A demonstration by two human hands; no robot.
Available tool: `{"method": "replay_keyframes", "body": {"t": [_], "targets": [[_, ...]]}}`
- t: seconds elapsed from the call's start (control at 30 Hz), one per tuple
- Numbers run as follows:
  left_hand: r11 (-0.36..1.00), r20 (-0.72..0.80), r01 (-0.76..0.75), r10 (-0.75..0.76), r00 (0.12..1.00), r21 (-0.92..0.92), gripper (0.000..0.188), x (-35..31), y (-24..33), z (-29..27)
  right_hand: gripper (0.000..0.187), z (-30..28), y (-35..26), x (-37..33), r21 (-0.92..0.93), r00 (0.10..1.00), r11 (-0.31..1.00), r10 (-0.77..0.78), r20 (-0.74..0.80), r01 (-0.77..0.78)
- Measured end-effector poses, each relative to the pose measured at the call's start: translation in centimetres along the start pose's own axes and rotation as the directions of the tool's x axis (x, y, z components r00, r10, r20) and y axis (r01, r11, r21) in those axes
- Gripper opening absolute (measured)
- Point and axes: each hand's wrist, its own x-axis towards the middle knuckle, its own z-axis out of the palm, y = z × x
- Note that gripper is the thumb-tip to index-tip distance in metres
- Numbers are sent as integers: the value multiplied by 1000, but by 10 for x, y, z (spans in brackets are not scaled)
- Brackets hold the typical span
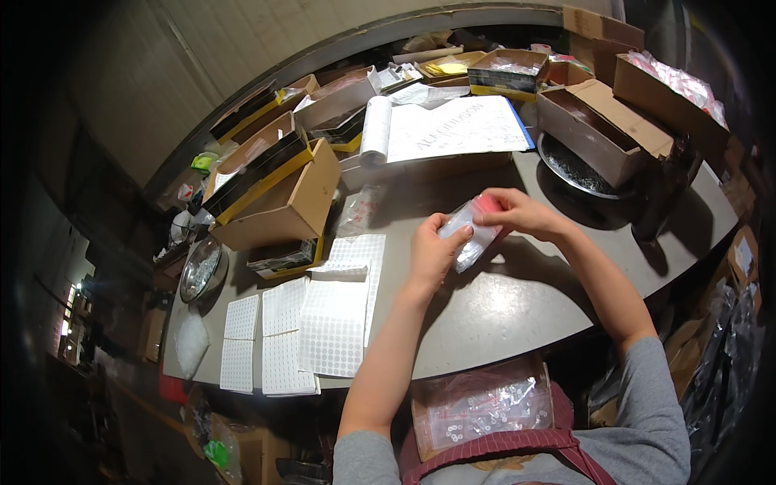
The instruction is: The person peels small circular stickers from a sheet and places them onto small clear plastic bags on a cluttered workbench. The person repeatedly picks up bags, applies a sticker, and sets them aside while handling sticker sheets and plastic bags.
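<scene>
- The left hand (434, 249) is gripping the lower left edge of a clear plastic packet (475, 245), its thumb pressing across the near face.
- The right hand (521, 215) is pinching the packet's red-edged upper end between thumb and fingers.
- The packet is being held up over the middle of the surface (485, 323), tilting, with both hands close together; how many layers it is made of cannot be told.
- Left of the left forearm, loose sheets of round white stickers (333, 327) are lying overlapped on the surface.
- Beside them, two banded stacks of sticker sheets (283, 356) are lying side by side, the narrower one farther left.
- A crumpled clear bag with red marks (362, 210) is resting beyond the left hand, next to a tilting brown cardboard box (319, 182).
- Beyond the hands, a handwritten paper pad (453, 129) is lying with its left end curling into a roll.
- At the right, a round bowl (566, 183) is holding small dark, shiny pieces, while an open carton (582, 144) is overhanging it.
- Below the surface's near edge, a clear bag of small white rings (493, 411) is lying by the person's lap.
</scene>
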Motion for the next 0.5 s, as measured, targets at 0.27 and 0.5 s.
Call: {"method": "replay_keyframes", "body": {"t": [0.27,0.5], "targets": [[374,82,-373,605,792,849,37,12,-17,-25,36,-47,10,3,181,959,979,-40,-282,94],[116,261,-319,355,898,941,24,7,-25,-24,42,-29,1,-1,454,995,890,-85,54,52]]}}
